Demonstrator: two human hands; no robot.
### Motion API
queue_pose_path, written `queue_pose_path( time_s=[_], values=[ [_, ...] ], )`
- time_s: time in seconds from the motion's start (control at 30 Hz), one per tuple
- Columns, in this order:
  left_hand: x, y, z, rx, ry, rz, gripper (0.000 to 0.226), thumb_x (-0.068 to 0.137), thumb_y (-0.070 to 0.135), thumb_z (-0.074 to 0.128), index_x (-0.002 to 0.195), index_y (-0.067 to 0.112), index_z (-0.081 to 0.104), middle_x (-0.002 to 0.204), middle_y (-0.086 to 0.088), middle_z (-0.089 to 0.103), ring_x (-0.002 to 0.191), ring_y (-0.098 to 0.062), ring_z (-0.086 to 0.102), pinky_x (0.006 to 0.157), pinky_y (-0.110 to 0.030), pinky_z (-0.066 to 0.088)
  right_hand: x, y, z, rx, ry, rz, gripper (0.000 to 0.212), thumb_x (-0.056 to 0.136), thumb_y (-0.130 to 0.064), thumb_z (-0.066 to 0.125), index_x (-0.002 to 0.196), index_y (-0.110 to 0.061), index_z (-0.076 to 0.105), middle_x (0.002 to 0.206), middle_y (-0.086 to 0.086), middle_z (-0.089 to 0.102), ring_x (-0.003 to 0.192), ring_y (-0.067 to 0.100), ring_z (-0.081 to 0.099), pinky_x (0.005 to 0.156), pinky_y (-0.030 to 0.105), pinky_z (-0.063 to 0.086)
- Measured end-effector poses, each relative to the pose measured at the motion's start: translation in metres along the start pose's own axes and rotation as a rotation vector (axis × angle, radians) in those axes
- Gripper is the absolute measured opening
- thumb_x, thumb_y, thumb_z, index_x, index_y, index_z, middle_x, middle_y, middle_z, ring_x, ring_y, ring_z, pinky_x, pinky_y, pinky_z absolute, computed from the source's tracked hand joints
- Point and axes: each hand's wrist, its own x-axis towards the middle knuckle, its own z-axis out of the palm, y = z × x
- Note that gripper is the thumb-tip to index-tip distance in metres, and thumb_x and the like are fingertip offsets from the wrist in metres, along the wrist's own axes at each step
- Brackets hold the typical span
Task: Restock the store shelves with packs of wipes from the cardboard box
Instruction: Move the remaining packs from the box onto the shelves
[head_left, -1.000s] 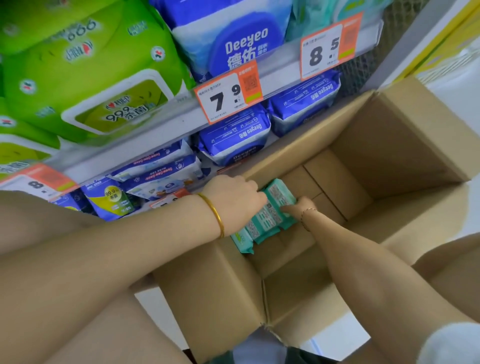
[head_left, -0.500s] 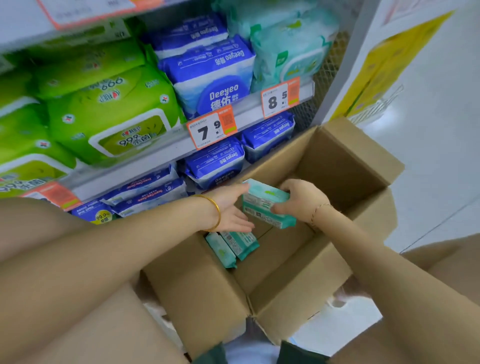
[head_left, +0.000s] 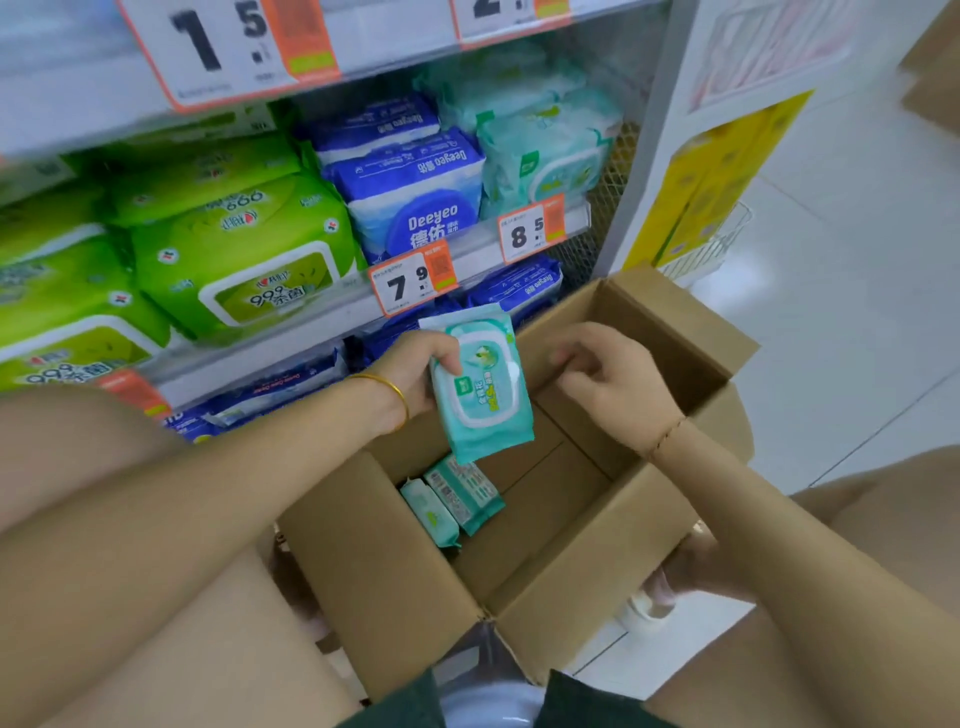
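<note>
My left hand (head_left: 415, 374) grips a teal pack of wipes (head_left: 480, 387) by its upper left edge, holding it upright above the open cardboard box (head_left: 587, 551). My right hand (head_left: 613, 382) hovers just to the right of the pack, fingers loosely curled and holding nothing. Two more teal packs (head_left: 457, 496) lie on edge at the left of the box floor. Matching teal packs (head_left: 545, 156) are stacked at the right end of the middle shelf, above the 8.5 price tag (head_left: 530, 231).
Green packs (head_left: 234, 249) and blue Deeyeo packs (head_left: 410, 197) fill the middle shelf. More blue packs (head_left: 519, 286) sit on the lower shelf behind the box. A white shelf post (head_left: 654, 145) and tiled floor (head_left: 841, 312) lie to the right.
The pack came up out of the box and passed from my right hand to my left, turning upright. My right hand let go. The view tilted up toward the shelves.
</note>
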Motion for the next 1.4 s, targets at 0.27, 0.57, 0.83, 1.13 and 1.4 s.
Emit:
queue_pose_path(
  time_s=[0.27, 0.57, 0.83, 1.13, 1.4],
  values=[
    [-0.006, 0.003, 0.003, 0.113, -0.107, -0.011, 0.047, 0.054, 0.007, 0.046, 0.098, 0.009, 0.062, 0.104, -0.013, 0.066, 0.102, -0.033, 0.061, 0.102, -0.047, 0.043, 0.010, -0.013, 0.015, 0.310, -0.119, 0.230, 0.026, 0.093, -0.019, 0.053, 0.119, -0.017, 0.052, 0.112, 0.011, 0.062, 0.090, 0.023, 0.064, 0.069, 0.038, 0.059],
    [-0.007, 0.010, 0.003, 0.279, -0.194, 0.037, 0.049, 0.055, 0.011, 0.060, 0.105, 0.010, 0.056, 0.105, -0.017, 0.065, 0.097, -0.033, 0.063, 0.091, -0.045, 0.050, 0.013, -0.014, 0.010, 0.588, -0.289, 0.325, 0.053, 0.087, -0.018, 0.064, 0.135, -0.016, 0.042, 0.122, 0.005, 0.059, 0.098, 0.018, 0.067, 0.068, 0.034, 0.061],
    [-0.030, 0.057, -0.002, 0.614, -0.173, 0.266, 0.022, 0.079, 0.011, 0.072, 0.090, 0.021, 0.056, 0.087, 0.006, 0.066, 0.072, -0.006, 0.065, 0.065, -0.021, 0.056, 0.024, -0.021, -0.021, 0.916, -0.267, 0.200, 0.059, 0.063, -0.030, 0.073, 0.117, -0.010, 0.057, 0.112, 0.012, 0.069, 0.096, 0.025, 0.069, 0.071, 0.038, 0.061],
    [-0.083, 0.175, 0.027, 0.789, 0.260, 0.879, 0.057, 0.060, 0.021, 0.086, 0.108, 0.013, 0.057, 0.106, -0.003, 0.065, 0.096, -0.014, 0.061, 0.086, -0.026, 0.048, 0.089, -0.098, -0.109, 0.571, 0.021, -0.149, 0.047, 0.071, -0.021, 0.069, 0.116, -0.021, 0.058, 0.095, -0.013, 0.070, 0.087, 0.013, 0.064, 0.067, 0.028, 0.054],
    [-0.067, 0.290, 0.029, 0.630, 0.578, 1.329, 0.047, 0.066, 0.017, 0.072, 0.110, 0.011, 0.057, 0.093, 0.012, 0.053, 0.089, -0.005, 0.054, 0.084, -0.017, 0.043, 0.193, -0.193, -0.157, 0.450, 0.253, -0.461, 0.037, 0.076, -0.014, 0.062, 0.111, -0.019, 0.053, 0.101, -0.005, 0.060, 0.091, 0.015, 0.058, 0.071, 0.016, 0.050]
  ],
)
